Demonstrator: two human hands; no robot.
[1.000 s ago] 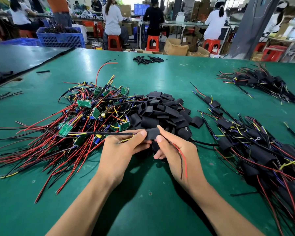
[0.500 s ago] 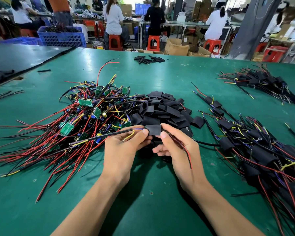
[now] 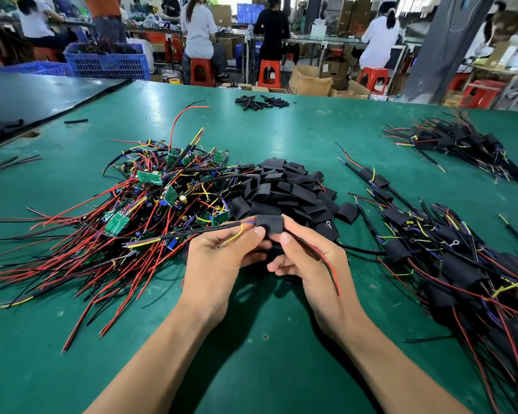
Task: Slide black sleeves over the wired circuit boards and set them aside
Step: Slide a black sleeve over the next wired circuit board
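Pinching the black sleeve [image 3: 269, 224], left hand [image 3: 222, 264] and right hand [image 3: 311, 273] rose.

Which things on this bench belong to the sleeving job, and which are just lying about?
In the job: sleeve pinched by left hand and right hand; bare boards; loose sleeves; sleeved boards.
Lying about: short tubes at the far edge; lone tube; blue crate; stools; boxes.

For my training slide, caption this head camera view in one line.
Left hand grips the wires, right hand pinches the black sleeve, between bare boards and the finished pile.
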